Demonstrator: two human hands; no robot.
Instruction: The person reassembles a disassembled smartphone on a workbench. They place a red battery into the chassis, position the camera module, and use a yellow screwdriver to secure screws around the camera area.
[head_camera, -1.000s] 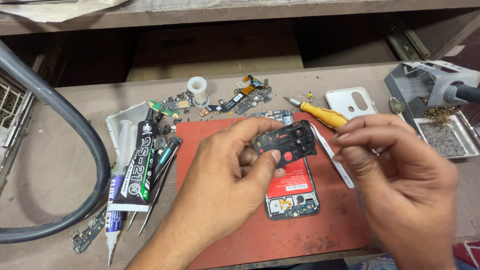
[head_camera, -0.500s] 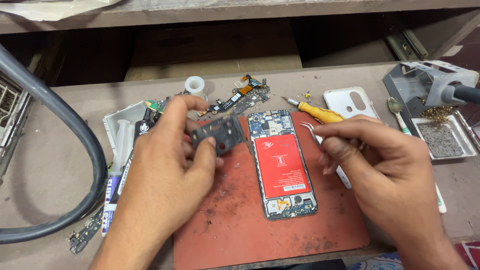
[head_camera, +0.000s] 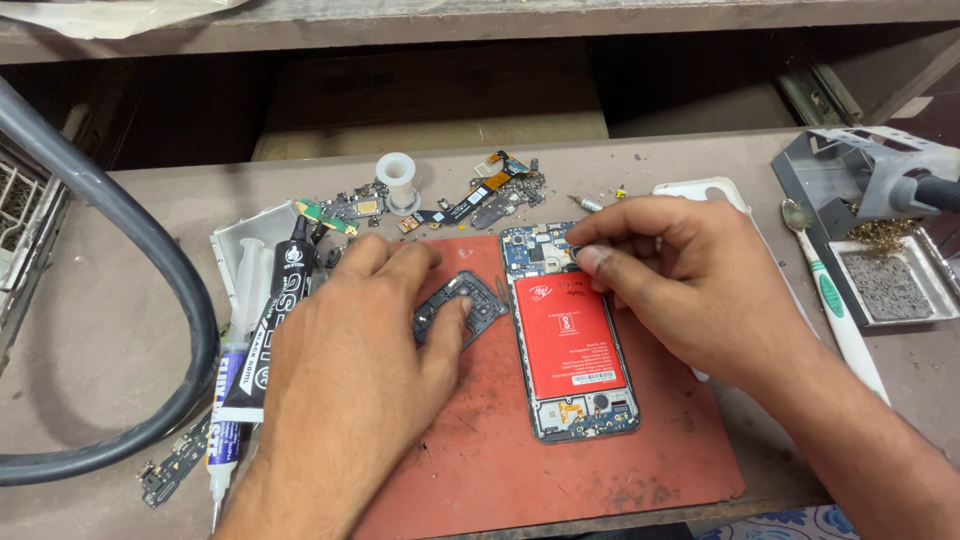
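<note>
— So, what is sitting in the containers on this worktop (head_camera: 120, 330)?

— On the right, a shallow metal tray (head_camera: 935, 300) is holding a dark, rough cleaning sponge (head_camera: 885, 285), and a tangle of brass wool (head_camera: 885, 235) is lying behind it under a grey soldering stand (head_camera: 850, 165). On the left, a white plastic tray (head_camera: 232, 255) is carrying a clear syringe (head_camera: 243, 300) and a black glue tube (head_camera: 275, 320).

— And the hands?

— The left hand (head_camera: 350, 370) is lying palm-down with fingers loosely spread, its fingertips pressing on a black plastic cover plate (head_camera: 475, 300) that is resting flat on the red rubber mat (head_camera: 600, 470). The right hand (head_camera: 690, 285) is curling over the top end of the opened phone (head_camera: 570, 340), thumb and forefinger pinched close together at the circuit board; whether they are gripping anything, I cannot tell.

— Where is the phone lying?

— It is lying flat and lengthwise on the mat, just right of the plate, its red-labelled battery (head_camera: 565, 335) facing up inside a blue frame.

— Anything else nearby?

— A white plastic spool (head_camera: 397, 178), loose flex cables (head_camera: 480, 195) and small boards are lying scattered behind the mat, a white toothbrush (head_camera: 840, 310) is lying to the right, and a thick grey hose (head_camera: 130, 250) is looping across the left.
</note>
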